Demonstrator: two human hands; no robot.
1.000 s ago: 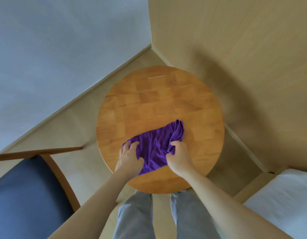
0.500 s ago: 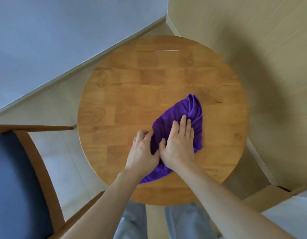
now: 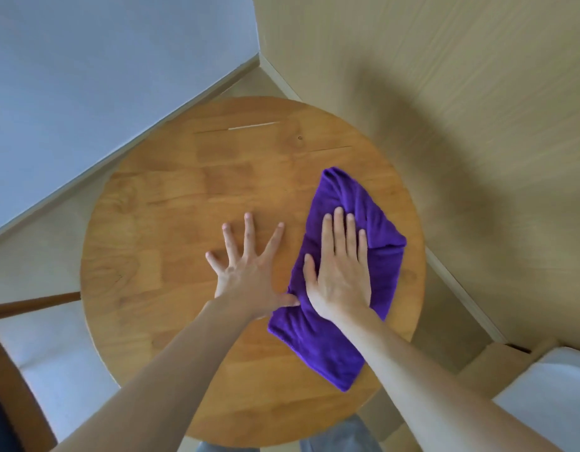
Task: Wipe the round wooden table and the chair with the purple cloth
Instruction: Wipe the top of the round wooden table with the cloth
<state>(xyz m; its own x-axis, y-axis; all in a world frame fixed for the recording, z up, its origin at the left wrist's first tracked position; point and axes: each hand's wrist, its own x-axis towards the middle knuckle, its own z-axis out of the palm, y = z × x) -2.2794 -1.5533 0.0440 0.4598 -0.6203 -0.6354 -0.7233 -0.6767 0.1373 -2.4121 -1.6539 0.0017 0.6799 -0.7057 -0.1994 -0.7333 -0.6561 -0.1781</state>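
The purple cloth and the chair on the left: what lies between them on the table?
In the head view, only the left hand, fingers spread flat on the round wooden table, its thumb touching the purple cloth. Beyond it, bare wood runs toward the chair.

Your round wooden table point(image 3: 191, 223) fills the middle of the view: warm honey-brown top built from glued blocks, grain running mostly across, a pale scratch and 2 thin dark cracks near the far edge. It stands in a corner, close to both walls.

Your purple cloth point(image 3: 321, 340) lies on the table's right half, a soft, plush rectangle, creased and loosely folded, long axis running from the near edge toward the far right. Its far end bunches into a rounded fold; its near corner sits close to the rim.

Your chair point(image 3: 18, 380) shows only at the lower left: curved brown wooden frame, dark seat, beside the table.
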